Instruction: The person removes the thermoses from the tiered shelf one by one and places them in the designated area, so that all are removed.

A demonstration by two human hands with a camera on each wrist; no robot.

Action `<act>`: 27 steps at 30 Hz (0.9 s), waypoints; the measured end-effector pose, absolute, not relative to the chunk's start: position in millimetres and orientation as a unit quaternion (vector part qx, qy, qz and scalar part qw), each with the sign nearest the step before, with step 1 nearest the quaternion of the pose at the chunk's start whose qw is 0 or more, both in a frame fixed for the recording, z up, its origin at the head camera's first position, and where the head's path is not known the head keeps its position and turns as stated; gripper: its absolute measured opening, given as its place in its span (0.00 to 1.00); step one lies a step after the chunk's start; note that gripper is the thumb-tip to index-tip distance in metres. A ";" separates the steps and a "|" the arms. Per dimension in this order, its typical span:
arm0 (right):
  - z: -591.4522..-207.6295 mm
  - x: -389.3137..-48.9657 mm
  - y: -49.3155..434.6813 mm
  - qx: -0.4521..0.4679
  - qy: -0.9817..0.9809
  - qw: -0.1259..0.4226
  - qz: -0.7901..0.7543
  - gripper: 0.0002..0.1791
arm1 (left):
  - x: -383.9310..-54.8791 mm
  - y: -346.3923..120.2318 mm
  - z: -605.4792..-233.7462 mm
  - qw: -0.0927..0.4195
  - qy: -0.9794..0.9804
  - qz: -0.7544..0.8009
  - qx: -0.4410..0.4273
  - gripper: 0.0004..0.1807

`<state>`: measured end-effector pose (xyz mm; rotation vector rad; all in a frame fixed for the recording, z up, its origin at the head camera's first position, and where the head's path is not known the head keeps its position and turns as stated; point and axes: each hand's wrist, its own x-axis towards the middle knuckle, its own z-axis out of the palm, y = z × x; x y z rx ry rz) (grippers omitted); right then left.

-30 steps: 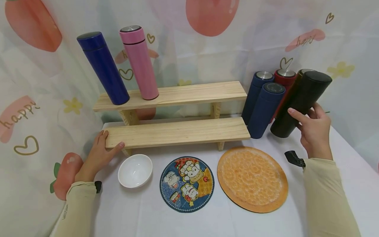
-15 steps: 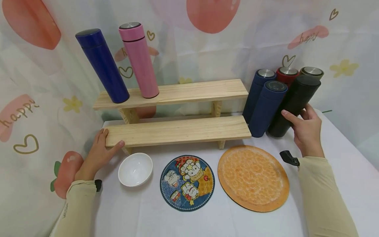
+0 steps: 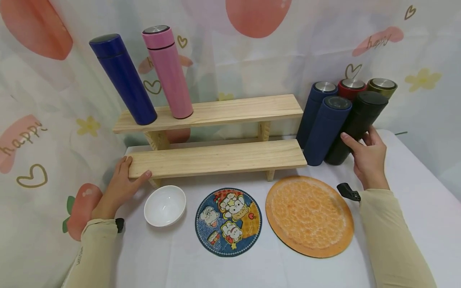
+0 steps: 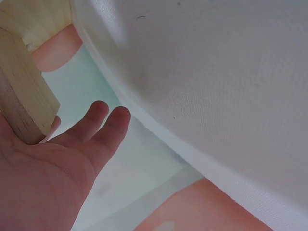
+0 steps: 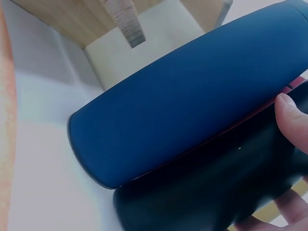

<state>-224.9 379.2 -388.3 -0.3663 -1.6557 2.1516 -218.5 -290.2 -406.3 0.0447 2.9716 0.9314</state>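
in the head view, the right hand grips the black flask around its lower body, thumb on the near side; the flask stands upright at the right of the desk, its base apparently down on the cloth. the left hand rests with fingers relaxed over the left end of the lower shelf. to handle the flask well, a light, level hold seems best, since it is tall and a push sideways could tip its neighbours. crowding it are the navy flask just beside it, the red flask and the olive flask behind; the dark blue flask stands next to the shelf end. the orange mat lies in front, then the cartoon mat and the white bowl. in the left wrist view, two fingers reach out straight past the wood, holding nothing, so that hand looks to be merely bracing. in the right wrist view, the black and navy bodies lie nearly together, a red strip showing between; fingertips need care in that narrow gap.
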 end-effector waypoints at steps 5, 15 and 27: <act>-392.9 -227.0 379.8 -0.112 -0.584 0.209 0.777 0.47 | -217.6 -290.9 -406.2 0.015 0.953 0.303 0.017 0.63; -397.3 -228.6 378.5 -0.102 -0.609 0.204 0.760 0.44 | -218.0 -292.1 -404.5 0.011 0.954 0.299 0.018 0.62; -387.9 -219.3 379.4 -0.043 -0.567 0.220 0.793 0.46 | -219.0 -292.3 -405.2 0.016 0.954 0.299 0.013 0.63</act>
